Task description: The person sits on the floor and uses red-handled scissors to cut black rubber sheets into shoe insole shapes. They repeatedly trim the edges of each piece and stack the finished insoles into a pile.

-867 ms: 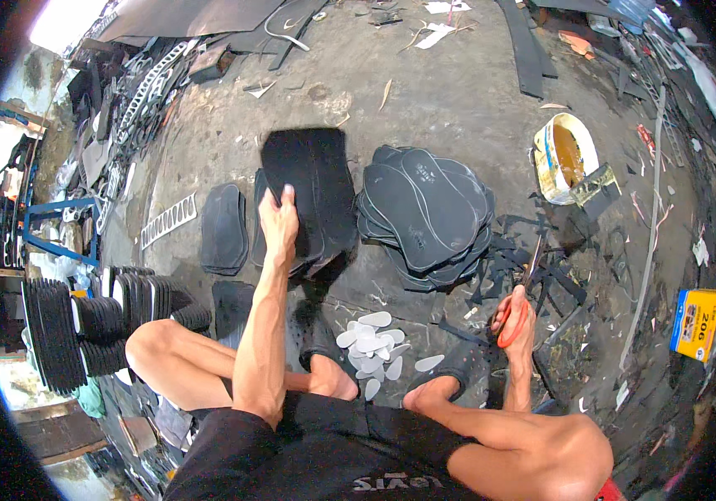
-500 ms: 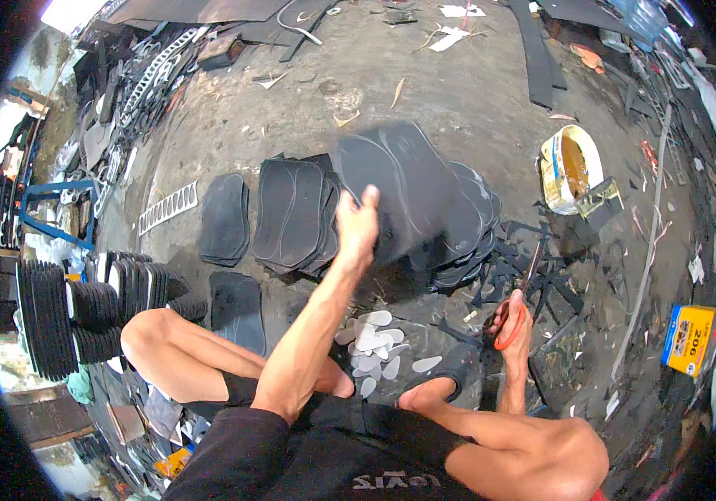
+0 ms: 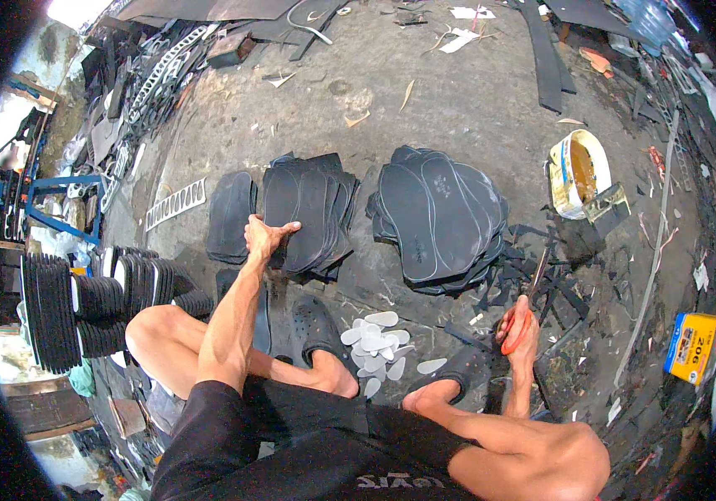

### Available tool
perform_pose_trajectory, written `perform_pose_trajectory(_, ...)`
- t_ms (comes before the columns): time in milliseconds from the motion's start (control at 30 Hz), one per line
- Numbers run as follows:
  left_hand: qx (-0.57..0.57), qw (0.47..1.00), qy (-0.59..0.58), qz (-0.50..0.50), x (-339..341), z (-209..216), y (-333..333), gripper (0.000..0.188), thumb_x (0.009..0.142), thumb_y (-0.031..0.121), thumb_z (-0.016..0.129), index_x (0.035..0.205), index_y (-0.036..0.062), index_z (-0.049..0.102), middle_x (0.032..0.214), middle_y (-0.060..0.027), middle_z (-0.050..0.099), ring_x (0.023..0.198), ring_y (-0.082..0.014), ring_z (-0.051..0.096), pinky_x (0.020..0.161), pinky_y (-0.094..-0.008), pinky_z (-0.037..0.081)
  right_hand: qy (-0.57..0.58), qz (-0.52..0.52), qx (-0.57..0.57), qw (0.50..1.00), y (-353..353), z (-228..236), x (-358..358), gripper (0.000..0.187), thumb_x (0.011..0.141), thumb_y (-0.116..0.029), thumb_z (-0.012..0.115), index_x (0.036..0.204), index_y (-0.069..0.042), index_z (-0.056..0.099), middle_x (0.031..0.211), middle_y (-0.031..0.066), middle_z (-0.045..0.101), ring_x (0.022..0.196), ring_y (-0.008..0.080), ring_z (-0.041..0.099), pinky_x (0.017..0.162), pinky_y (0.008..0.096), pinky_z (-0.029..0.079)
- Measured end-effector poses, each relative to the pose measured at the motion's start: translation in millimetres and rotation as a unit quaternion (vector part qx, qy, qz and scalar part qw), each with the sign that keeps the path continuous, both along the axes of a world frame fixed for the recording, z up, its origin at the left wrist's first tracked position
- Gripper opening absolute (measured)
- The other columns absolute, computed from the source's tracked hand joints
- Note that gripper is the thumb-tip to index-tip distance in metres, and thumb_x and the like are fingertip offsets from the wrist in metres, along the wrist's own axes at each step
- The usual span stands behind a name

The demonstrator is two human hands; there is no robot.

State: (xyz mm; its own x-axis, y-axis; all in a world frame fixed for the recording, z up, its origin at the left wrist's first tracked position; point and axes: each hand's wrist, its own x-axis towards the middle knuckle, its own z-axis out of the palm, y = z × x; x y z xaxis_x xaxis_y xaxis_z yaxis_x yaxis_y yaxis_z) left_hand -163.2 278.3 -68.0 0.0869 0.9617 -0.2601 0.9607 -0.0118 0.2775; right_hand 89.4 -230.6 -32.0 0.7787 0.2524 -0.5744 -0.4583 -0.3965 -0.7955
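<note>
My left hand (image 3: 268, 237) is at the near left edge of a stack of black sole sheets (image 3: 312, 204). Its thumb is spread across the top sheet, and its fingers point away at the edge. Curved sole outlines are marked on the sheets. To the right lies a wider pile of similar black sheets (image 3: 441, 217), its layers fanned unevenly. My right hand (image 3: 518, 332) is wrapped round the red handles of scissors (image 3: 539, 271), whose blades point away from me. Black offcuts (image 3: 554, 292) are scattered near the blades.
A smaller black stack (image 3: 231, 215) is at the left. White teardrop-shaped pieces (image 3: 375, 342) lie between my feet. A tub of brown liquid (image 3: 577, 171) stands at the right, with a yellow-blue box (image 3: 694, 346) nearer me. Black soles (image 3: 47, 313) stand in rows at far left.
My left hand has moved left from above the middle, where it held a black sheet, to the left stack. The wider pile now shows fully. My right hand stays with the scissors.
</note>
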Motion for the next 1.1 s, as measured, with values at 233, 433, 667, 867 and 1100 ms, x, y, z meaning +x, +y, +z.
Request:
perform_pose_trajectory(233, -0.173, 0.951, -0.256, 0.021, -7.0, 26.7, 10.7, 0.073, 0.067, 0.028, 0.095, 0.123, -0.0049, 0.063, 0.12, -0.0184, 0.07, 0.108, -0.0285, 0.069, 0.095, -0.0414, 0.055, -0.057, 0.047, -0.036, 0.997, 2.2, 10.5, -0.2, 0.066, 0.101, -0.068, 0.043, 0.077, -0.007, 0.052, 0.061, 0.001, 0.048, 0.052, 0.0121, 0.051, 0.048, 0.0276, 0.043)
perform_pose_trajectory(433, -0.373, 0.838, -0.387, 0.096, -25.8, 65.4, 37.2, 0.073, 0.081, 0.013, 0.086, 0.14, -0.0011, 0.045, 0.13, -0.0143, 0.064, 0.113, -0.0324, 0.065, 0.101, -0.0538, 0.05, -0.071, 0.023, -0.067, 0.995, -12.3, -0.7, 5.9, 0.064, 0.103, -0.064, 0.045, 0.075, -0.007, 0.054, 0.061, 0.0004, 0.049, 0.05, 0.0124, 0.05, 0.047, 0.0282, 0.041)
perform_pose_trajectory(667, -0.353, 0.717, -0.592, 0.107, 20.4, 79.6, -15.9, 0.044, 0.089, 0.015, 0.079, 0.127, 0.0025, 0.061, 0.119, -0.0072, 0.07, 0.112, -0.0206, 0.066, 0.099, -0.0404, 0.054, -0.072, 0.017, -0.048, 0.996, -3.9, 4.2, 3.4, 0.062, 0.103, -0.063, 0.046, 0.077, -0.007, 0.054, 0.061, 0.0003, 0.048, 0.05, 0.0113, 0.049, 0.047, 0.0278, 0.042)
perform_pose_trajectory(867, -0.417, 0.71, -0.567, 0.014, 141.7, 51.3, -157.3, 0.066, 0.087, 0.032, 0.083, 0.136, 0.0002, 0.053, 0.129, -0.0147, 0.064, 0.117, -0.0284, 0.063, 0.102, -0.044, 0.051, -0.076, 0.042, -0.046, 0.995, -4.2, -1.1, 10.1, 0.062, 0.103, -0.063, 0.046, 0.079, -0.006, 0.055, 0.062, 0.0006, 0.049, 0.051, 0.0115, 0.051, 0.047, 0.028, 0.042)
perform_pose_trajectory(1100, 0.248, 0.935, -0.239, -0.089, 98.7, -5.1, -103.6, 0.077, 0.084, 0.037, 0.081, 0.139, -0.0032, 0.046, 0.128, -0.0242, 0.053, 0.118, -0.0374, 0.052, 0.102, -0.0483, 0.044, -0.064, 0.005, -0.038, 0.997, -15.5, 0.7, 8.8, 0.062, 0.104, -0.063, 0.044, 0.075, -0.008, 0.05, 0.058, 0.0005, 0.046, 0.048, 0.012, 0.048, 0.047, 0.0277, 0.041)
